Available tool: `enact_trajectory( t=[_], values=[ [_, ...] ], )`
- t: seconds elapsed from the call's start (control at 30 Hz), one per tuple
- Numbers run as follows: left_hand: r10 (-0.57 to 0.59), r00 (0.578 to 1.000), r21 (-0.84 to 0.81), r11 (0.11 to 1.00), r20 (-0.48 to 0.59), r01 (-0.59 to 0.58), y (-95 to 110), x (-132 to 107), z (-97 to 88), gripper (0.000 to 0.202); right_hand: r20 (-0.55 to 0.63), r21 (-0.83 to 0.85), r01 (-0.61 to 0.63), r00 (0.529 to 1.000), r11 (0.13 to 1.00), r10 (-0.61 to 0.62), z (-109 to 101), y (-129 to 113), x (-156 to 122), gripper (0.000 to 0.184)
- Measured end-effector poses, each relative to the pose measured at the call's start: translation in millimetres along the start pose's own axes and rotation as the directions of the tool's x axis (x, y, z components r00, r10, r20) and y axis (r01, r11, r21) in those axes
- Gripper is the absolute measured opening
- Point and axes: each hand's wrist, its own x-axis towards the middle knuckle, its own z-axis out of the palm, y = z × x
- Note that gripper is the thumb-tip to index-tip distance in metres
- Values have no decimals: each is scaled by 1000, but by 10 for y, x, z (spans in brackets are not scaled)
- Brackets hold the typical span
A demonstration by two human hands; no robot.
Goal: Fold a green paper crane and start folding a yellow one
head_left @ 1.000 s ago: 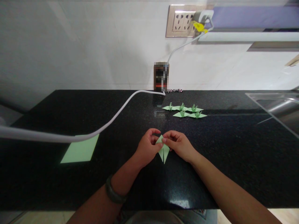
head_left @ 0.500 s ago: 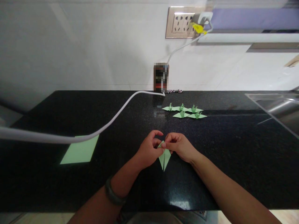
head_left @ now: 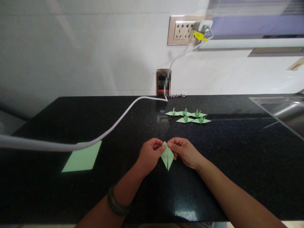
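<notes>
A light green paper (head_left: 167,158), folded into a narrow diamond with a slit up its lower half, is held between my two hands just above the dark counter. My left hand (head_left: 150,155) pinches its upper left edge, thumb on top. On the opposite edge, the thumb and fingers of my right hand (head_left: 184,152) close on the paper near the top corner. Beyond my hands, several folded green paper cranes (head_left: 186,119) sit in two rows with their wings spread. Flat green paper sheets (head_left: 82,160) lie to the left, partly covered by a cable.
The white cable (head_left: 118,122) crosses the left side in the foreground and runs to a phone-like object (head_left: 163,83), blurred out, against the wall. A beaded strand (head_left: 177,96) lies beside it. A metal sink (head_left: 285,110) is at the right. Above is a wall socket (head_left: 184,30).
My left fingers have closed on the paper's upper left edge, and my right thumb has shifted right, uncovering the top. The folded lower points now sit closer together. The view has tilted slightly upward.
</notes>
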Motion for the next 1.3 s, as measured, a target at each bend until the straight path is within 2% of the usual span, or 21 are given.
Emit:
enact_trajectory(
  t=[0.33,0.67,0.93,1.3],
  values=[
    [-34,999,40,999,-13,34,27,-13,1,16,-32,-8,22,999,1000,-22,7,28,15,19],
    [-17,1000,56,998,-17,18,8,-7,2,14,-47,-9,33,998,999,-33,41,15,7,16],
    [-26,999,66,997,21,25,12,-22,-4,15,-51,25,27,998,999,-26,27,19,8,13],
    [-34,998,93,995,48,29,-7,-36,3,15,-134,-119,55,988,991,-71,92,6,-9,12]
  ],
)
